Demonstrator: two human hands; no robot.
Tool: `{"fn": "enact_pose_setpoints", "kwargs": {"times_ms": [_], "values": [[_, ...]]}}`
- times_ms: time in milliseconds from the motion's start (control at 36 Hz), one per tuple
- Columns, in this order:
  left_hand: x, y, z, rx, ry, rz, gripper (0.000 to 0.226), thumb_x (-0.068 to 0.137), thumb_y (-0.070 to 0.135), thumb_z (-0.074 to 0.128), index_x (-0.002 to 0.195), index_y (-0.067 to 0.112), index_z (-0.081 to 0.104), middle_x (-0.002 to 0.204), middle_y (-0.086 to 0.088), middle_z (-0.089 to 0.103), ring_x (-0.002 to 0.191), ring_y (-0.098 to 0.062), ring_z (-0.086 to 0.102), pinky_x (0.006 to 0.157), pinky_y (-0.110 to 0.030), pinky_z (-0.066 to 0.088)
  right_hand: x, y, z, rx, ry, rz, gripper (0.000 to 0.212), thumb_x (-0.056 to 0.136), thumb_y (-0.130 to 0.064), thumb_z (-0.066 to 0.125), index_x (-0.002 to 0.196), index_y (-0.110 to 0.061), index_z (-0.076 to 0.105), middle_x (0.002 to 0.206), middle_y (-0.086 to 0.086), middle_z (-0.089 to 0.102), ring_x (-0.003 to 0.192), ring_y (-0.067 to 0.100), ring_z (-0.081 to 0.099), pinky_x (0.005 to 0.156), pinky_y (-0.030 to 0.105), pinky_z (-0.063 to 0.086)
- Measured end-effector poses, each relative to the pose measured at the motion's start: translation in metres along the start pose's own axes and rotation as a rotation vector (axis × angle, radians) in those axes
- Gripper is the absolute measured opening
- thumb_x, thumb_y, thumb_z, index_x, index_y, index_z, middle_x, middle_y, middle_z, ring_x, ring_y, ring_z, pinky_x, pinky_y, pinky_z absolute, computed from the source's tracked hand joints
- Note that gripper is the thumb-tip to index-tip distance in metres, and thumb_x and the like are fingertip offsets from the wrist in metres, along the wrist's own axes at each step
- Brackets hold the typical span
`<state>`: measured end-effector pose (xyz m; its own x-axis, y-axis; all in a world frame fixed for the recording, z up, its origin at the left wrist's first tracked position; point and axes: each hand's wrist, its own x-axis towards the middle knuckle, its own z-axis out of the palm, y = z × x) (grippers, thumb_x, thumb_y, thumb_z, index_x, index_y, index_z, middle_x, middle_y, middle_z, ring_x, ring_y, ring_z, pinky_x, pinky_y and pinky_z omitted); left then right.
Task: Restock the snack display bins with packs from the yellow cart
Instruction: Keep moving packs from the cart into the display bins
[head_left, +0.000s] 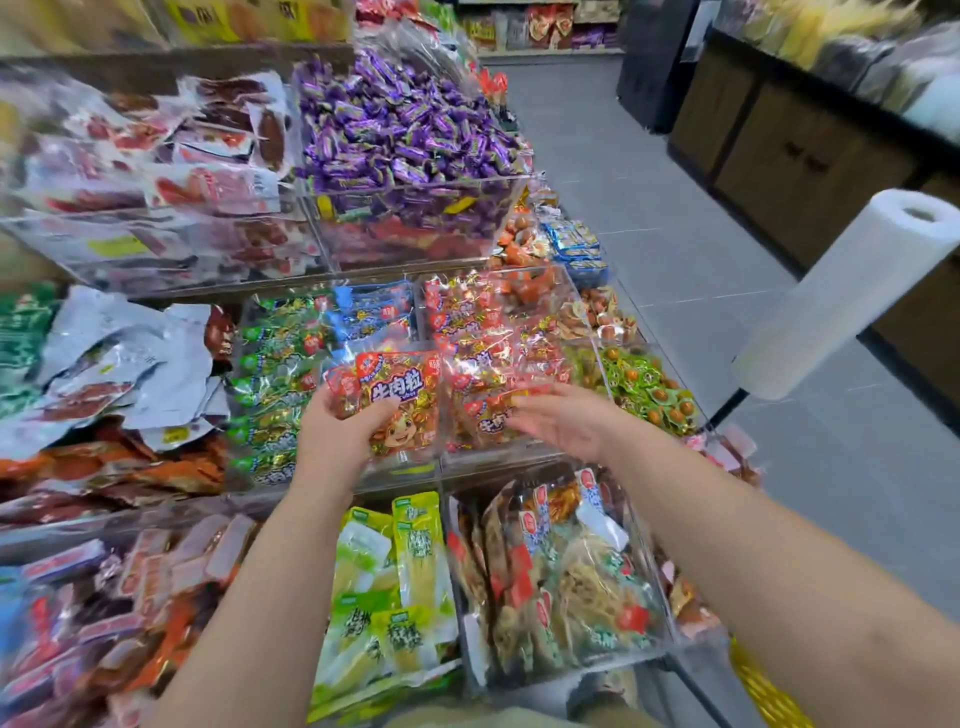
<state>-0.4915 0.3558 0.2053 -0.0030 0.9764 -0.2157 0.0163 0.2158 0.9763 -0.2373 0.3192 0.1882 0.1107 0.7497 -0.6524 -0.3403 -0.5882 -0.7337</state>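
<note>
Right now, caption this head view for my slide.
Left hand holds a red snack pack over a clear bin.

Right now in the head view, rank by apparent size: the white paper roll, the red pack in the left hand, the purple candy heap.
1. purple candy heap
2. white paper roll, though nearness may inflate it
3. red pack, held by the left hand

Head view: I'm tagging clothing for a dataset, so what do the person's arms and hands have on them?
Nothing shows on either one. The left hand and right hand are bare, without gloves, rings or a watch, and both forearms are uncovered as far as the frame shows, with no sleeve in sight.
</note>
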Motion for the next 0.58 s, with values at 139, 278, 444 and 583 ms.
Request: {"fn": "enact_pose_setpoints", "kwargs": {"times_ms": [139,278,444,583], "values": [[0.006,0.002,-0.003,-0.038,0.015,-0.002,0.031,0.077,0.009,0.077,0.092,0.029,0.058,0.093,0.007,0.07,0.077,-0.008,0.069,0.064,-0.025,0.052,0.011,0.011,-0.013,-0.822,0.287,-0.183,0.064,0.074,-0.035,0.076,0.131,-0.026,0.049,0.1,-0.003,0.066,0.061,0.008,0.062,0.05,0.023,0.051],[0.012,0.007,-0.005,-0.041,0.045,-0.002,0.032,0.076,0.011,0.078,0.092,0.03,0.059,0.094,0.006,0.07,0.079,-0.009,0.069,0.063,-0.026,0.053,0.029,0.015,-0.019,-1.05,0.244,-0.364,0.073,0.065,-0.05,0.079,0.129,-0.024,0.055,0.118,0.002,0.057,0.076,0.006,0.049,0.067,0.019,0.043],[0.018,0.008,-0.004,-0.034,0.078,-0.03,0.035,0.074,0.015,0.08,0.097,0.031,0.059,0.101,0.001,0.071,0.088,-0.02,0.07,0.075,-0.042,0.057,0.045,0.018,-0.005,-1.025,0.263,-0.315,0.077,0.061,-0.051,0.082,0.119,-0.015,0.047,0.102,-0.003,0.06,0.096,0.02,0.058,0.072,0.028,0.049],[0.022,0.005,0.003,-0.002,0.09,-0.037,0.035,0.073,0.016,0.081,0.099,0.03,0.062,0.096,0.006,0.072,0.081,-0.013,0.071,0.063,-0.033,0.056,0.062,0.022,0.013,-0.799,0.292,-0.405,0.066,0.063,-0.034,0.086,0.108,-0.016,0.041,0.095,-0.006,0.055,0.095,0.018,0.056,0.074,0.028,0.047]]}}
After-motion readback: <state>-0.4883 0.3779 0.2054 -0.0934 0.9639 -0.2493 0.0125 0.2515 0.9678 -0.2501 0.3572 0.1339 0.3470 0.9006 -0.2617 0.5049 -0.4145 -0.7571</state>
